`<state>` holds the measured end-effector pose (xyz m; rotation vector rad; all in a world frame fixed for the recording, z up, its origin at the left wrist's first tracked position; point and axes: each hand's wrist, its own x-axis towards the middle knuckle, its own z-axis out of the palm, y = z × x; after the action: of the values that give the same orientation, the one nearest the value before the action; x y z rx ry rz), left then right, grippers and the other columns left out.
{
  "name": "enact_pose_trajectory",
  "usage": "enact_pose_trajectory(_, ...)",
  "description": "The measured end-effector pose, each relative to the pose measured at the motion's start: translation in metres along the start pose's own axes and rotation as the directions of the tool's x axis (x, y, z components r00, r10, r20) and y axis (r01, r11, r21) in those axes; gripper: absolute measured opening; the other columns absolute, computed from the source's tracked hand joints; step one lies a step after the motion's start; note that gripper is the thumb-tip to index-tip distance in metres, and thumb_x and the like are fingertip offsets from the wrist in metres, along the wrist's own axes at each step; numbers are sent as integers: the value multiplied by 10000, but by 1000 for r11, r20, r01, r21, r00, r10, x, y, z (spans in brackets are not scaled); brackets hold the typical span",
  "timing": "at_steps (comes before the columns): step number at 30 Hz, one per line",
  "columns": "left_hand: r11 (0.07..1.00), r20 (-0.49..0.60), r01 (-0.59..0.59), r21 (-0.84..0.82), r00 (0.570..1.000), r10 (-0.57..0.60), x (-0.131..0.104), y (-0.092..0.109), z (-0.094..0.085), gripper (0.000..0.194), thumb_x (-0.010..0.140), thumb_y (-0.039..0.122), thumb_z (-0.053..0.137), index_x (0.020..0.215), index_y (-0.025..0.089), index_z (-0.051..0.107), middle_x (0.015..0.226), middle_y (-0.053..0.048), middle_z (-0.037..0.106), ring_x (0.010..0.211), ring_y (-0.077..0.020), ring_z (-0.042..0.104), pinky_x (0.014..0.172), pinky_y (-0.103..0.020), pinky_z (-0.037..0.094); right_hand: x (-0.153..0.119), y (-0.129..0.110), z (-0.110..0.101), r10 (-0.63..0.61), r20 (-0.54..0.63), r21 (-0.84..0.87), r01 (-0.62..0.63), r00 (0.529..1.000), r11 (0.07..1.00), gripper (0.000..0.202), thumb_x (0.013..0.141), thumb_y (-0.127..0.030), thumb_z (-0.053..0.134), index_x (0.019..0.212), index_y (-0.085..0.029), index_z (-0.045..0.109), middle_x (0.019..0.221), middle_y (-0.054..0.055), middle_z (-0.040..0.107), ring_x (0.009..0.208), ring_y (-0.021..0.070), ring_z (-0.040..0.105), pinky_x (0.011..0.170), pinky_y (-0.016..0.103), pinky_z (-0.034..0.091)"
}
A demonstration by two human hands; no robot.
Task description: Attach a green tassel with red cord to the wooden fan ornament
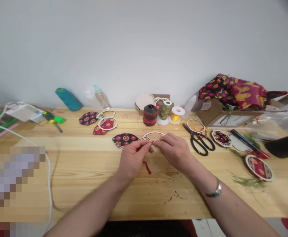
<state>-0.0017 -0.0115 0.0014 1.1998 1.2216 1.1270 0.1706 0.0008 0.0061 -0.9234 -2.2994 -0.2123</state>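
Note:
Both my hands meet over the middle of the table, fingertips almost touching. My left hand [134, 156] pinches a red cord [147, 168], whose loose end hangs below the palm. My right hand [175, 149] is closed in a pinch on the same cord, a bit of red showing between the fingertips. Most of the cord is hidden by the fingers. Just behind the hands lie a fan-shaped patterned fabric piece [125, 139] and a pale fan-shaped wooden frame [154, 133], partly covered by my right hand.
Black-handled scissors [198, 141] lie right of my hands. Thread spools [150, 116] and a cardboard box with fabric [233, 117] line the wall. More fabric pieces and frames [108, 123] lie at back left. Dark scraps [176, 194] dot the tabletop. A white cable [49, 184] runs at left.

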Motion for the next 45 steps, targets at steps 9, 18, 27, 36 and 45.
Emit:
enact_pose_trajectory(9, 997, -52, -21, 81, 998, 25, -1, 5, 1, 128, 758, 293, 659, 735, 194, 737, 634, -9, 682, 547, -117, 540, 493, -219, 388, -1, -2, 0, -100, 43, -108, 104, 994, 989, 236, 931, -116, 403, 835, -148, 617, 716, 42, 590, 659, 154, 438, 573, 296, 339)
enact_pose_trajectory(18, 1000, -43, 27, 0, 999, -27, 0, 3, 1, 147, 720, 320, 699, 732, 183, 748, 622, -16, 682, 517, -113, 527, 480, -225, 381, 0, -7, 0, -127, 54, -103, 132, 990, 986, 220, 926, -100, 418, 813, -151, 600, 702, 30, 570, 646, 142, 443, 560, 290, 342)
enact_pose_trajectory(27, 981, -32, 93, -169, 994, -100, 4, -1, 4, 166, 682, 317, 719, 683, 151, 725, 574, 2, 636, 408, -45, 357, 399, -202, 252, -1, -5, -1, -130, 63, -70, 134, 990, 989, 205, 933, -111, 417, 864, -155, 606, 721, 26, 589, 659, 138, 460, 567, 285, 353)
enact_pose_trajectory(36, 967, -41, 126, -223, 990, -138, 5, 1, 4, 208, 637, 339, 743, 664, 137, 704, 550, 12, 608, 398, -34, 337, 389, -191, 228, -2, -7, -1, -127, 65, -73, 131, 990, 989, 206, 924, -90, 419, 890, -162, 608, 719, 21, 597, 639, 132, 481, 562, 285, 365)
enact_pose_trajectory(45, 994, -48, 81, -77, 995, -84, 4, 4, 2, 136, 689, 289, 702, 674, 154, 714, 575, 5, 637, 472, -75, 463, 466, -204, 352, 1, -9, -5, -162, 113, -96, 173, 980, 980, 192, 927, -109, 427, 893, -147, 613, 732, 31, 599, 656, 144, 480, 573, 291, 373)
